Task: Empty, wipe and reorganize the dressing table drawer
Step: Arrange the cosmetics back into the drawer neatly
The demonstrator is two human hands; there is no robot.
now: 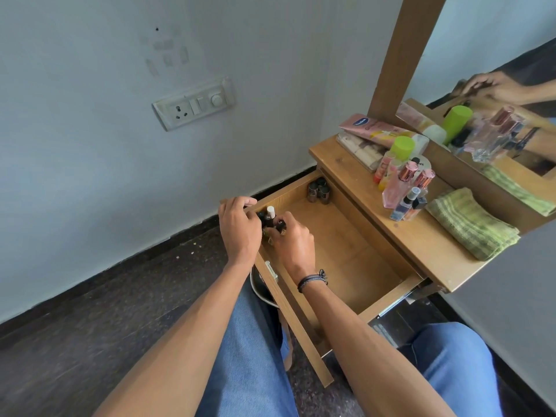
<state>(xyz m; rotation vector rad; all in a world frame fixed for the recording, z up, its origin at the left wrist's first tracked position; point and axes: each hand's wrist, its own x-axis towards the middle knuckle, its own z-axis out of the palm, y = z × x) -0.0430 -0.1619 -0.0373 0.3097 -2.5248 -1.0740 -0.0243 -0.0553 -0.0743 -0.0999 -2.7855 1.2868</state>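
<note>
Head, left hand (239, 228) curled (grip unclear), right hand (293, 243) pinching bottle (281, 225)

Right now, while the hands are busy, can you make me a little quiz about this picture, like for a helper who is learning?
1. True or false: the drawer is pushed shut.
2. Where does the folded green cloth lie? A: in the drawer. B: on the tabletop. C: on the floor.
3. Fill the gap: the right hand grips a small dark-capped ____.

Key: 1 false, it is pulled open. 2 B. 3 bottle.
</note>
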